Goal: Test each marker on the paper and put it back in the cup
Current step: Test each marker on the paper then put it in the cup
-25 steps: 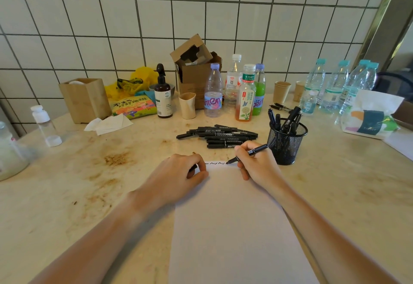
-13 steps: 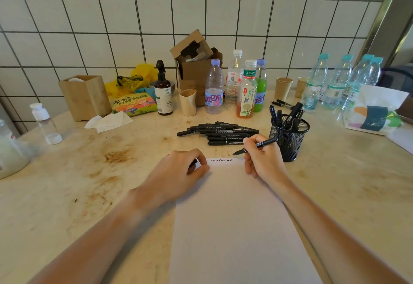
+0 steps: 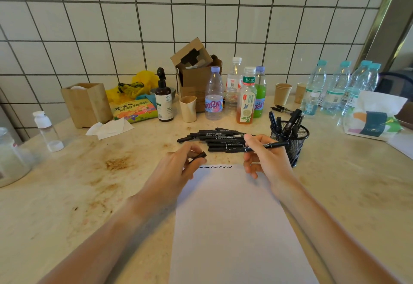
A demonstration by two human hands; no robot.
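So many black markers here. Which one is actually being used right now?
The marker held off the table in the right hand, above the paper's squiggle. The others lie in the pile or stand in the mesh cup.

My left hand (image 3: 178,167) and right hand (image 3: 266,160) are bare, no rings, no watch, no gloves. Both my forearms are uncovered too; no sleeve reaches into view.

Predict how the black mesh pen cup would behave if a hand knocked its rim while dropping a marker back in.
The mesh pen cup looks light, being thin open wire, so it would probably slide or rock. The markers in it lean out above the rim, likely making it top-heavy and apt to tip. It stands on smooth stone countertop, which offers little grip.
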